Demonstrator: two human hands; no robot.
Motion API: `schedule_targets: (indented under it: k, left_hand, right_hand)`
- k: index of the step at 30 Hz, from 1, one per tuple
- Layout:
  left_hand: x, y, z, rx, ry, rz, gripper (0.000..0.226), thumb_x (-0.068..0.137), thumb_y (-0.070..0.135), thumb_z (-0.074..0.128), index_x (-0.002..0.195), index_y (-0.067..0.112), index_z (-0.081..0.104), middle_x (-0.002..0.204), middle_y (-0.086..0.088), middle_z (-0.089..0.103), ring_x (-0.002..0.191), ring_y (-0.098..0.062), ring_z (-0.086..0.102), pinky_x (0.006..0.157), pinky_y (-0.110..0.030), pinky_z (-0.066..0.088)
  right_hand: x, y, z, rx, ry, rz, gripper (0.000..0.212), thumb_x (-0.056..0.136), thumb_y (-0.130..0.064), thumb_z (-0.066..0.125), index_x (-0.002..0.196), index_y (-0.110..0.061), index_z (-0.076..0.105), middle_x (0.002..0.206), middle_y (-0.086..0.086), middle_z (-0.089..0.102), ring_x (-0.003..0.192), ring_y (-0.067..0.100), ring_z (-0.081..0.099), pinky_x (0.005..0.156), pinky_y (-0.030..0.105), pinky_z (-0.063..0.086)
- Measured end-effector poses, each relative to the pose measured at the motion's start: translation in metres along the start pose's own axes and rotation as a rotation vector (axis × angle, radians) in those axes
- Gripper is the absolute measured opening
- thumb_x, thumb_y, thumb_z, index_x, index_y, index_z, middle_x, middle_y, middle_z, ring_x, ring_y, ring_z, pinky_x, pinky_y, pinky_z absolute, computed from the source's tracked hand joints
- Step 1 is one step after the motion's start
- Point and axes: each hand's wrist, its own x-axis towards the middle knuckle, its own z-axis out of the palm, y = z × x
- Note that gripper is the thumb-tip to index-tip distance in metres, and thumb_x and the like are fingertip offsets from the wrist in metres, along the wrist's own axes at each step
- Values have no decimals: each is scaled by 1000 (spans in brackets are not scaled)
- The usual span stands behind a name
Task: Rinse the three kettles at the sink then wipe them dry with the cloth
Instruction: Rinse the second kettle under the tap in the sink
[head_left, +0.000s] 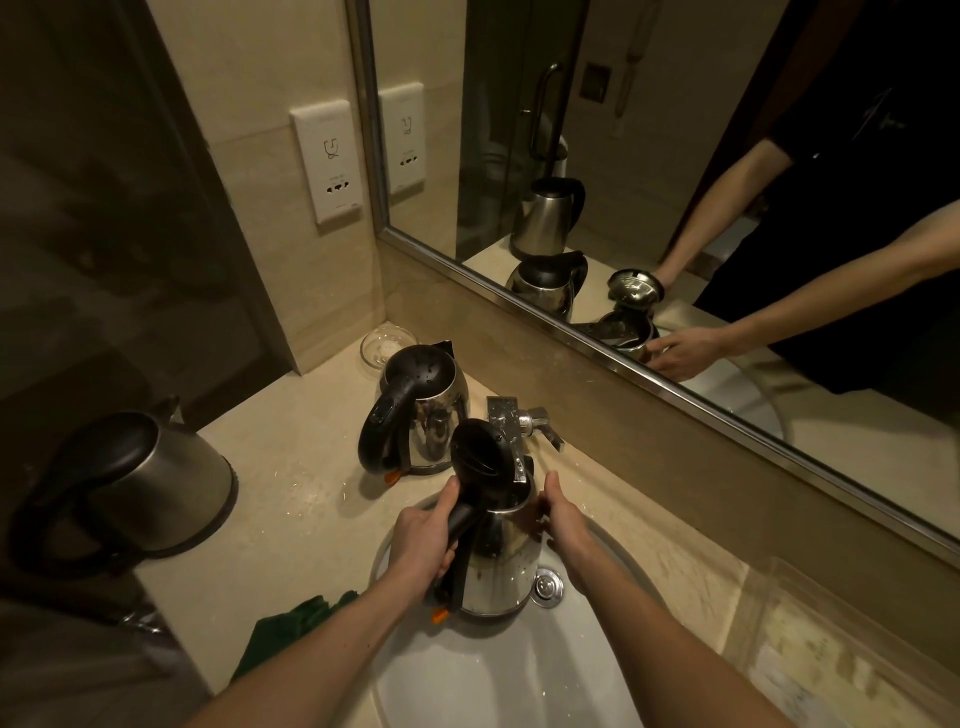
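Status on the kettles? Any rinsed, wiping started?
Probably done: the shiny closed kettle has droplets on its lid, so likely rinsed, not wiped. In hand: the open-lidded kettle, held over the sink by left hand on handle and right hand on body. Left: the third kettle looks untouched; green cloth lies unused, so all wiping.

Open-lidded steel kettle (498, 564) upright over the sink (519, 686) (seemingly wet).

The left forearm (311, 649) and right forearm (675, 634) are bare. The mirror (649, 130) shows a black short-sleeved shirt (857, 130) with a faint pale mark.
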Motion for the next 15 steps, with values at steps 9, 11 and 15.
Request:
schedule_targets:
  k: [9,11,15]
  left_hand:
    - [2,-1,1,-9,-13,-24,57,93,60,52,65,11,56,46,-2,46,39,-15,43,42,-26,35]
    - [2,-1,1,-11,-13,-20,57,93,60,52,65,11,56,47,-2,47,39,-15,43,43,-26,35]
    - [3,-2,1,2,-16,-4,56,95,59,51,67,11,57,48,-3,48,39,-14,44,43,-25,37]
  right_hand:
    - [0,-1,-1,7,11,-11,65,102,-50,16,135,-5,50,142,15,48,133,28,41,112,39,24]
    - [1,-1,-1,6,10,-6,66,102,-50,16,135,-5,50,141,15,49,133,28,42,112,38,25]
    - [2,-1,-1,8,14,-6,66,101,-51,17,131,-5,53,138,14,52,130,27,45,110,37,27]
